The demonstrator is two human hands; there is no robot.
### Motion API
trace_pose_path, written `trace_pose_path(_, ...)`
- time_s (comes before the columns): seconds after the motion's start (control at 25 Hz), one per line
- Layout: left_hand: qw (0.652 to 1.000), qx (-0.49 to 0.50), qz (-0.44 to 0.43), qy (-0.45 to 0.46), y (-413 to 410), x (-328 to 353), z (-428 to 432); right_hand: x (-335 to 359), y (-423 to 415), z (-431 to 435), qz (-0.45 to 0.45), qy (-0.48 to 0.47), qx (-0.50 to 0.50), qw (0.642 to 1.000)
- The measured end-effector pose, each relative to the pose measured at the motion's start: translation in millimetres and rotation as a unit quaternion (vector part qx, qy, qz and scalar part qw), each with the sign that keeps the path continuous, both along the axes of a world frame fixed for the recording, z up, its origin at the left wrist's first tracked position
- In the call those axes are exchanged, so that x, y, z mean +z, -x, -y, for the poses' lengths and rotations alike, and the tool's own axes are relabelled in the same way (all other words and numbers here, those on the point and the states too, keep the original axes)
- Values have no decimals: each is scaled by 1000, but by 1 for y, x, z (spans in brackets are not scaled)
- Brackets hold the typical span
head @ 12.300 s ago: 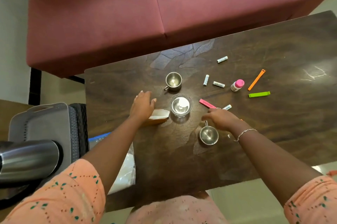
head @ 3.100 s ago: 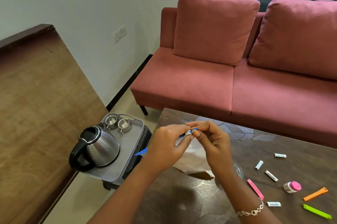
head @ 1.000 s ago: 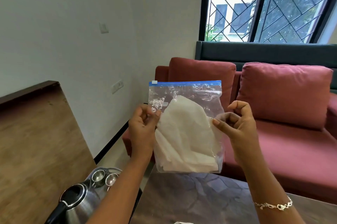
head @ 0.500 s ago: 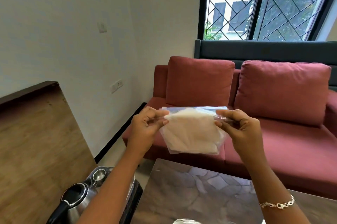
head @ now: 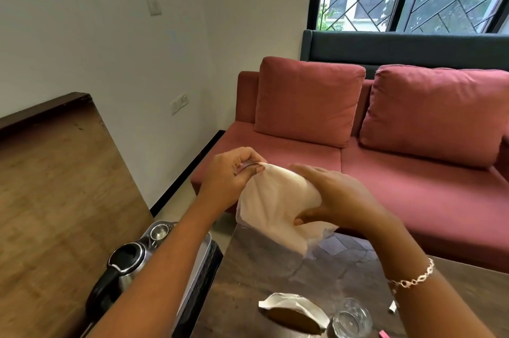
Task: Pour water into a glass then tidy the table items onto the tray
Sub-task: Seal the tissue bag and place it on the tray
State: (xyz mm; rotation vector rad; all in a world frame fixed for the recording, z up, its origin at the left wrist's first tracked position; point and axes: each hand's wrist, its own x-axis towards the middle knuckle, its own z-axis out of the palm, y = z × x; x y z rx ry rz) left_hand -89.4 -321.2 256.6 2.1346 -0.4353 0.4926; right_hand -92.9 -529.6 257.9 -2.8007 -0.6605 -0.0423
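I hold a clear zip bag of white cloth (head: 271,211) in the air above the far edge of the dark table (head: 261,277). My left hand (head: 230,175) pinches its top left corner. My right hand (head: 334,197) wraps over and under the bag, squeezing it. On the table near me lie a crumpled white paper piece (head: 296,307) and a clear glass (head: 351,319). To the left, the grey tray (head: 202,252) carries a steel kettle (head: 124,269) and a small steel cup (head: 159,231); my left forearm hides part of the tray.
A red sofa (head: 385,158) with two cushions stands beyond the table. A wooden panel (head: 55,186) rises at the left beside the tray. A pink strip (head: 384,334) and a small white tube (head: 394,307) show at the bottom right.
The bag came down from eye level toward the table. My right hand shifted from pinching its side to wrapping around it and folding it. The view tilted down, showing the glass and paper.
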Motion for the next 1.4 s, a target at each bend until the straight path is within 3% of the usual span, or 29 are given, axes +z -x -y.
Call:
trace_pose_path(0.2, 995, -31, -90, 4, -3, -23, -35, -25, -6, -35, -36, -9, -4, 999)
trace_pose_path(0.36, 976, -72, -204, -22, -9, -42, -78, -54, -14, -70, 4, 13, -5, 1000)
trace_pose_path(0.44, 965, -83, -232, -94, -16, -49, -101, -68, -21, -95, 23, 22, 1, 999)
trace_pose_path(0.6, 935, -20, -148, -320, -40, -73, -147, -100, -37, -154, 42, 14, 13, 999)
trace_pose_path(0.8, 879, -6, -150, -454, -83, -118, -225, -142, -70, -235, 44, -6, 58, 997)
trace_pose_path(1.16, 863, -41, -192, -465, -158, -219, -331, -234, -132, -345, 40, 38, 57, 997)
trace_pose_path(1.4, 840, -54, -306, -444, -171, -274, -362, -309, -146, -384, -128, 37, 73, 988)
